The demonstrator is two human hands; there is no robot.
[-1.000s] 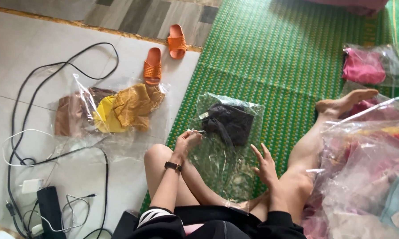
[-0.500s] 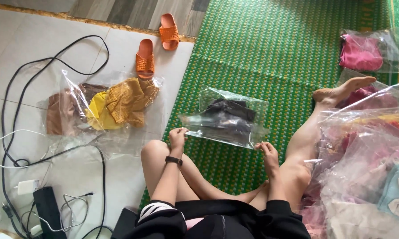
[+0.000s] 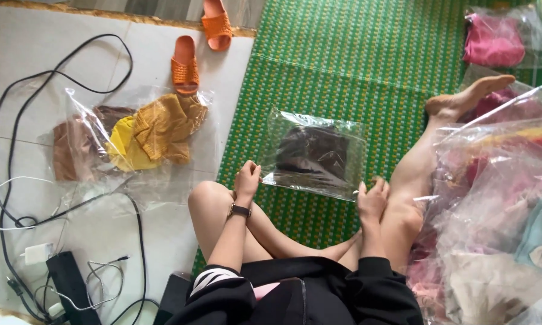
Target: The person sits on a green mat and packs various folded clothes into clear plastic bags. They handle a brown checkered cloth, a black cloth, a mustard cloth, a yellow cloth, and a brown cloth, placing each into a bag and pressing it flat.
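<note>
Sitting cross-legged, the person pinches the near corners of a clear plastic bag point(image 3: 316, 153) holding a dark garment: left hand point(image 3: 247, 179) on its left corner, right hand point(image 3: 372, 197) on its right, hands apart. It lies on the green mat point(image 3: 355, 66). Beyond, orange sandals point(image 3: 185, 65) rest on the tiles.

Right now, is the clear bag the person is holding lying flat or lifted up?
Lying flat: the clear bag with dark clothing rests spread on the green mat, the left hand and right hand at its near corners.
</note>
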